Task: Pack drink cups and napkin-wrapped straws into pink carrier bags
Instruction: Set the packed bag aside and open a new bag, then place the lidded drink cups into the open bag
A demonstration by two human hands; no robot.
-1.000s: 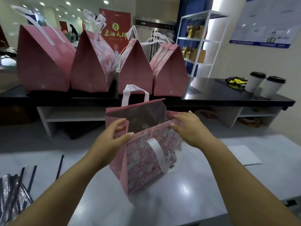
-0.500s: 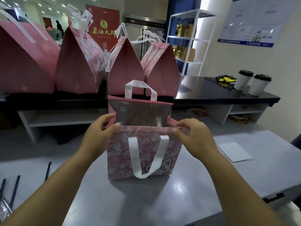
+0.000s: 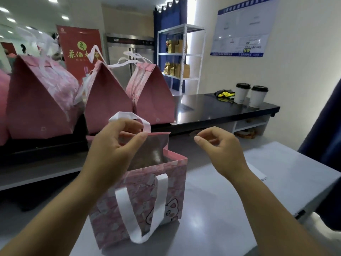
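My left hand [image 3: 114, 145] pinches the pink bag [image 3: 140, 200] at its far rim. My right hand [image 3: 219, 150] hangs beside it, loosely curled, empty.

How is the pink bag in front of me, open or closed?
Open: the pink bag gapes, silvery lining showing; left hand pinches its far rim.
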